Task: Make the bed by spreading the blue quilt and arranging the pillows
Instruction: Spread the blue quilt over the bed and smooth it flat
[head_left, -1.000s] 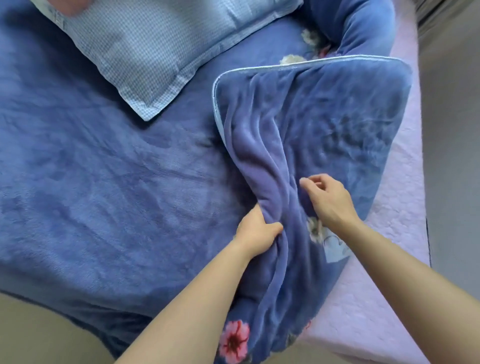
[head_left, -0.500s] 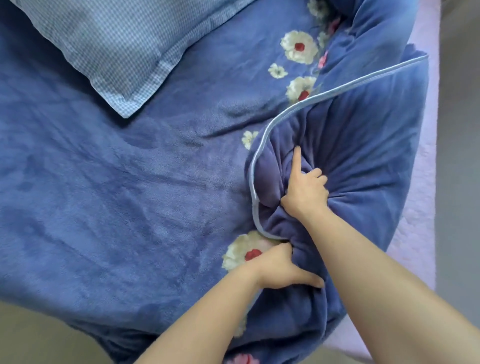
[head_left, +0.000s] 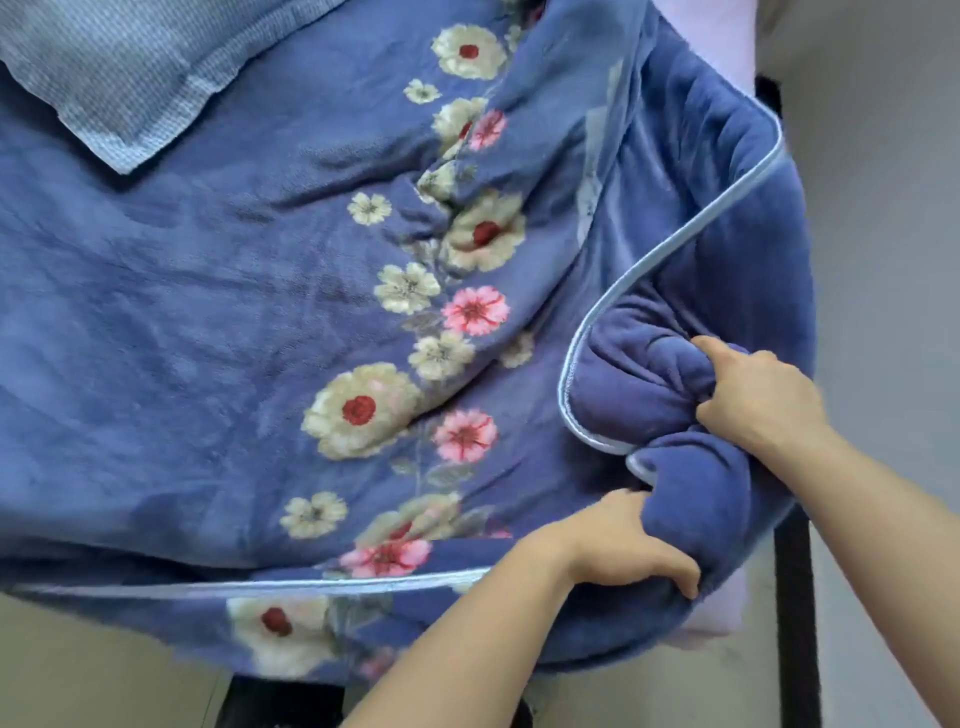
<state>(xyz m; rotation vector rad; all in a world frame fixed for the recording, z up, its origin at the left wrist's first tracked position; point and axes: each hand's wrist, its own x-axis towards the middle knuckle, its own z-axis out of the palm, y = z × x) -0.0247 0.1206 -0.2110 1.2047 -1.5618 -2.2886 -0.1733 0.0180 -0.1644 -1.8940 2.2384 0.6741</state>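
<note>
The blue quilt (head_left: 208, 322) covers most of the bed, with a band of cream and pink flowers running down its middle and pale blue piping along its edge. Its right corner is folded over, plain side up, near the bed's right side. My right hand (head_left: 753, 400) is shut on a bunch of that folded part. Just below it, my left hand (head_left: 618, 545) grips the quilt's bunched lower corner, fingers curled over the fabric. A blue checked pillow (head_left: 119, 67) lies on the quilt at the top left.
A strip of lilac mattress cover (head_left: 711, 618) shows under the quilt at the lower right and at the top right. A dark bed frame bar (head_left: 795, 597) runs along the right side, with grey floor (head_left: 883, 208) beyond. Beige floor (head_left: 78, 670) lies below the near edge.
Both hands have pulled the folded quilt corner to the right and toward me. Much more of the flowered band now lies uncovered, and the quilt's near piped edge has come into sight.
</note>
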